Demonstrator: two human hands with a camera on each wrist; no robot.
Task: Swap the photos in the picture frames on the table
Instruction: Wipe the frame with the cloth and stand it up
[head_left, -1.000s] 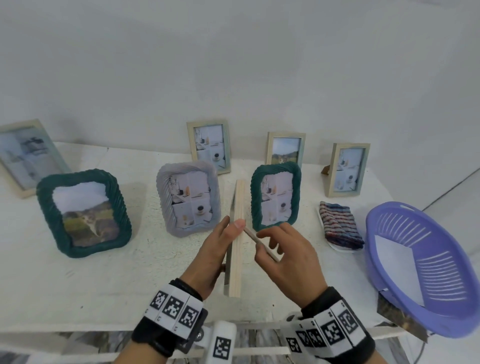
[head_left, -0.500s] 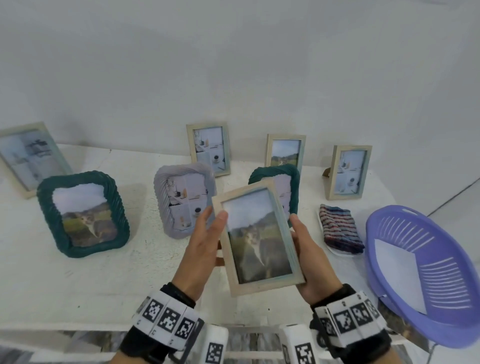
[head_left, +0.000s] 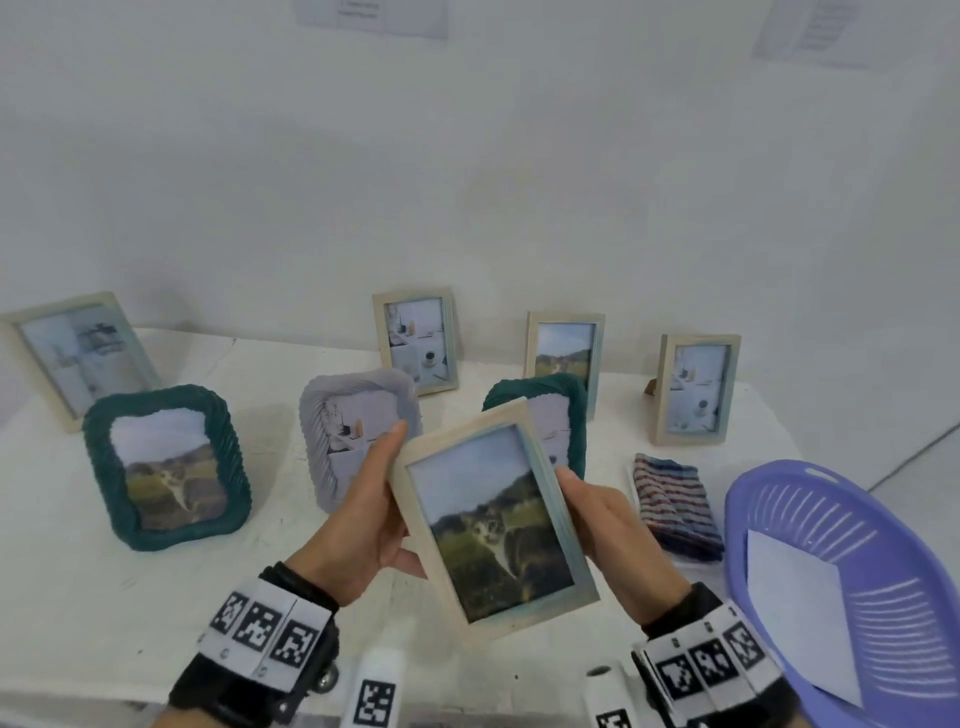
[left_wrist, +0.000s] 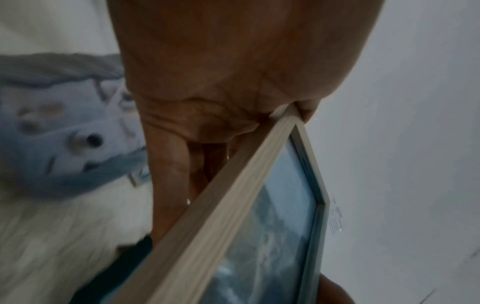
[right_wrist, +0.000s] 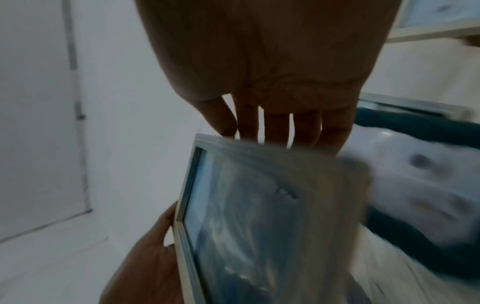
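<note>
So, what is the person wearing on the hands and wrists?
Both hands are bare. The left hand and the right hand each have a black wrist strap with a white band of black square code markers. A white block with one more marker sits below each wrist.

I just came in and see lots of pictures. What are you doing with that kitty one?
A person holds a pale wooden frame with a cat photo above the white table. The left hand grips its left edge and the right hand holds the right edge. The photo faces up and sits inside the frame. Seven other frames stand on the table, beside a striped cloth and a purple basket.
</note>
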